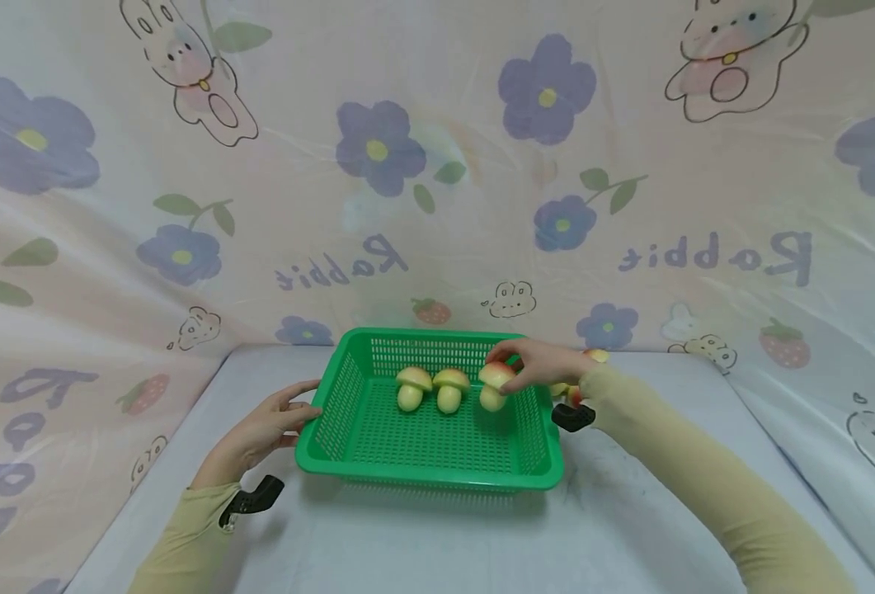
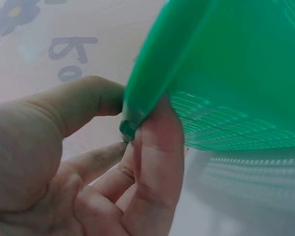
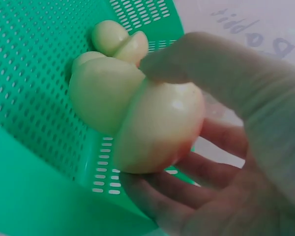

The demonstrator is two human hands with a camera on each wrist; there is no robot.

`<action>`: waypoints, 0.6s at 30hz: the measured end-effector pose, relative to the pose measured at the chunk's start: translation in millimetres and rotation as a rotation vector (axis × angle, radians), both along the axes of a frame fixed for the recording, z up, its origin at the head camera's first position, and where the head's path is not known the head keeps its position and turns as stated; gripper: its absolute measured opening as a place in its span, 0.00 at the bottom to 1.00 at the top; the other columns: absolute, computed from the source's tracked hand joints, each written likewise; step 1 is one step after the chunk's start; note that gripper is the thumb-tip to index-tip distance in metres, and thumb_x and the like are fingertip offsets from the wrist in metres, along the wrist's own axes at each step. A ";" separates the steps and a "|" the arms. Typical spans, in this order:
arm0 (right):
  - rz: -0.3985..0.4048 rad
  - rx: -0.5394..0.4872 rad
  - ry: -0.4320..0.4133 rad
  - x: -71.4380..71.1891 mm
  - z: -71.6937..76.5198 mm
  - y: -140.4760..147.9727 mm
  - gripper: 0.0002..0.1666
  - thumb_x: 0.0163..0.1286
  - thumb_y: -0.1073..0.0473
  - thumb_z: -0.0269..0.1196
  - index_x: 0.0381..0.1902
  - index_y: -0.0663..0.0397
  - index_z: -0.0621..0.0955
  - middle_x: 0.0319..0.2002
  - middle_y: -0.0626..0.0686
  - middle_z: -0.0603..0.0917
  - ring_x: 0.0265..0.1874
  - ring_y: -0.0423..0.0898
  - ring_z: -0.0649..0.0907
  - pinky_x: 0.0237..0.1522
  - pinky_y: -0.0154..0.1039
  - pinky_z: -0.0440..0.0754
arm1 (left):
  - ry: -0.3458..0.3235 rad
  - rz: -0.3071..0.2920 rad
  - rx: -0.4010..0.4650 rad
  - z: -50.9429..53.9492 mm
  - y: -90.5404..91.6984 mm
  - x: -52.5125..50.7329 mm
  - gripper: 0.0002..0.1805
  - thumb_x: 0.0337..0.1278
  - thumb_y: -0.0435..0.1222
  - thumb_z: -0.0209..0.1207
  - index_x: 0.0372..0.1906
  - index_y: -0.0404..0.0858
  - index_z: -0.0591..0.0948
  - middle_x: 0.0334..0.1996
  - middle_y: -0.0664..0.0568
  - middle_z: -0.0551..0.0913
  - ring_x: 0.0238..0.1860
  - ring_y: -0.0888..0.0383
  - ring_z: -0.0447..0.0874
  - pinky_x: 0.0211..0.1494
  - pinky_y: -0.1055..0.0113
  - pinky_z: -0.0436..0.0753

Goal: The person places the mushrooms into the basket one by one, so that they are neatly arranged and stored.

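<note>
A green plastic basket (image 1: 437,477) with slotted walls stands on the white table. My left hand (image 1: 265,427) pinches its left rim, thumb on one side and fingers on the other, as the left wrist view shows. Inside the basket, my right hand (image 1: 544,363) grips a toy mushroom (image 1: 492,396) by its reddish-yellow cap; in the right wrist view this mushroom (image 3: 157,123) lies between thumb and fingers. Two similar mushrooms, one at left (image 1: 411,392) and one in the middle (image 1: 449,392), stand side by side to its left, caps toward the back.
Behind the right wrist, several red and yellow objects (image 1: 572,393) lie partly hidden beside the basket's right wall. A printed curtain (image 1: 452,206) with flowers and rabbits hangs behind the table (image 1: 392,544). Each wrist wears a dark camera mount.
</note>
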State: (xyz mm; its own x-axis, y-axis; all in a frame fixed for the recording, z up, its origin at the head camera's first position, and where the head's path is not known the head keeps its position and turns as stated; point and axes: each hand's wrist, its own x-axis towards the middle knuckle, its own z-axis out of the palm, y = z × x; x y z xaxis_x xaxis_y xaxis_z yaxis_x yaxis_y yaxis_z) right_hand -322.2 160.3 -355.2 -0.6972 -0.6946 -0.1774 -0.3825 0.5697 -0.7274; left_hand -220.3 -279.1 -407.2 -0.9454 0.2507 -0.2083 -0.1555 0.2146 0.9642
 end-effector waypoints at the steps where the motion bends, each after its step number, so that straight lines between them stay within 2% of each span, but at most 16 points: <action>1: 0.003 0.008 -0.003 -1.6 -1.1 -1.0 0.33 0.59 0.58 0.69 0.61 0.60 0.72 0.54 0.54 0.76 0.52 0.52 0.76 0.52 0.45 0.75 | 0.000 -0.001 0.000 0.0 -0.1 0.1 0.40 0.66 0.39 0.58 0.75 0.40 0.51 0.43 0.41 0.82 0.38 0.51 0.83 0.40 0.58 0.82; 6: -0.004 0.039 -0.012 -5.7 -2.9 -5.9 0.33 0.61 0.62 0.67 0.62 0.64 0.71 0.54 0.55 0.76 0.50 0.52 0.78 0.47 0.44 0.78 | 0.001 -0.002 0.006 -0.4 0.4 -0.1 0.40 0.66 0.39 0.58 0.75 0.40 0.51 0.43 0.41 0.82 0.38 0.50 0.83 0.40 0.58 0.82; 14: 0.028 0.132 0.101 -10.7 -4.2 -12.9 0.32 0.58 0.62 0.68 0.60 0.67 0.73 0.50 0.56 0.79 0.46 0.50 0.78 0.46 0.42 0.77 | -0.002 0.008 -0.001 0.5 0.7 0.8 0.40 0.65 0.39 0.58 0.75 0.40 0.52 0.42 0.42 0.82 0.38 0.51 0.83 0.38 0.60 0.82; 18: 0.037 0.171 0.102 -13.3 -5.2 -16.5 0.30 0.58 0.62 0.68 0.58 0.65 0.75 0.48 0.57 0.79 0.44 0.49 0.78 0.44 0.42 0.77 | 0.000 0.007 -0.002 0.8 0.7 0.7 0.39 0.66 0.39 0.58 0.75 0.40 0.52 0.43 0.41 0.81 0.38 0.51 0.83 0.38 0.60 0.82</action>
State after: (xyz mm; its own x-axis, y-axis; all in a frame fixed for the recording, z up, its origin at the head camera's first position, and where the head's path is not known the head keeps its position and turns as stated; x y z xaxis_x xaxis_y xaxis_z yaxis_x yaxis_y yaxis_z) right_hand -335.4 143.8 -360.4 -0.6921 -0.6858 -0.2252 -0.4719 0.6660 -0.5777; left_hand -219.6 -278.3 -406.4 -0.9470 0.2439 -0.2091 -0.1572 0.2158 0.9637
